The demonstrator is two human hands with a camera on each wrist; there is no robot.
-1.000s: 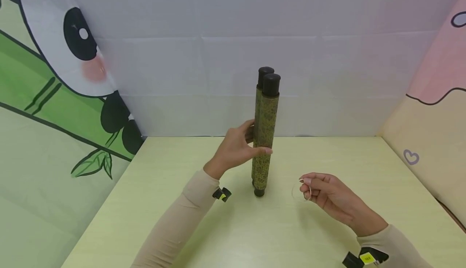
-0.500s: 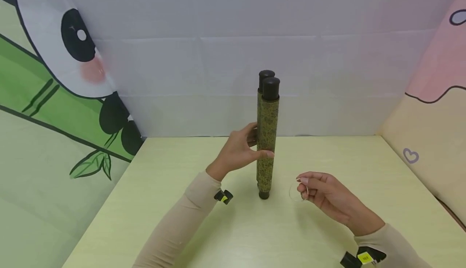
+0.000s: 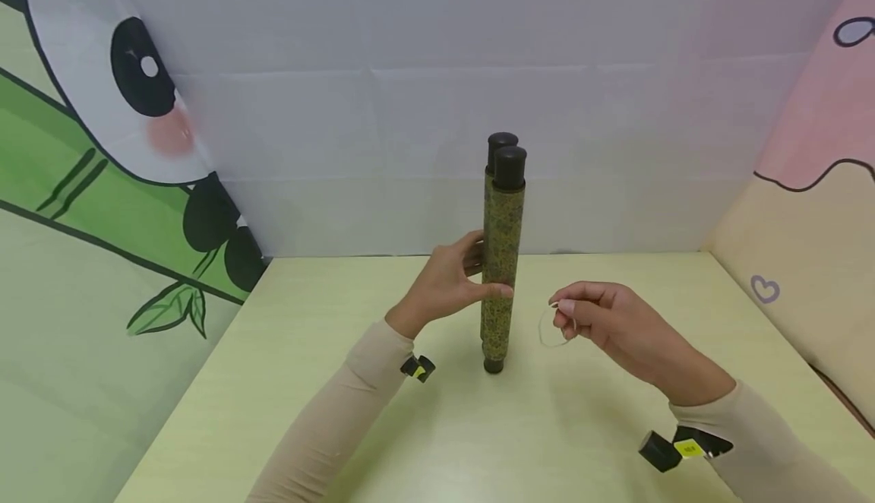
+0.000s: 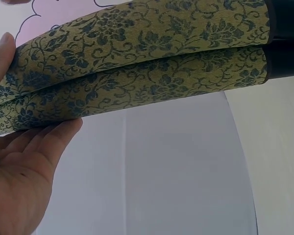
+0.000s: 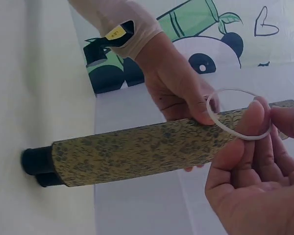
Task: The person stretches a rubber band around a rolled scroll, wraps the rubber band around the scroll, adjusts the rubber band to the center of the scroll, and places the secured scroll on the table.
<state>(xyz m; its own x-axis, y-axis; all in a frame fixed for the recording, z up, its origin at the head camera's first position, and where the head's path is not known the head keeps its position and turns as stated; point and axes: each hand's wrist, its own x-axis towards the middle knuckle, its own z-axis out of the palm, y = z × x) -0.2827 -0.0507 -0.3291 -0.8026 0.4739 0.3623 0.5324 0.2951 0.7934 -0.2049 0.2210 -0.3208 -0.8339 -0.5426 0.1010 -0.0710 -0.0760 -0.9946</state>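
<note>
My left hand (image 3: pixel 437 284) grips a scroll (image 3: pixel 503 248) around its middle, thumb on the near side and fingers behind. The scroll is held upright as two rolls side by side, covered in yellow-green cloth with dark floral patterns (image 4: pixel 161 44). Black knobs (image 3: pixel 510 167) cap the ends; whether the lower ones touch the table cannot be told. To the right of the scroll, my right hand (image 3: pixel 618 328) pinches a thin white rubber band (image 5: pixel 211 115) between thumb and fingertips. In the head view the band hangs as a loose loop, apart from the scroll.
A pale yellow table (image 3: pixel 273 381) lies under both hands. Behind it stands a white backdrop (image 3: pixel 328 146). Printed cartoon sheets border the left (image 3: pixel 68 275) and right (image 3: pixel 813 207) sides.
The scroll and left hand shifted slightly right and down at first, then stayed nearly still. My right hand has risen with the rubber band, farther over the table.
</note>
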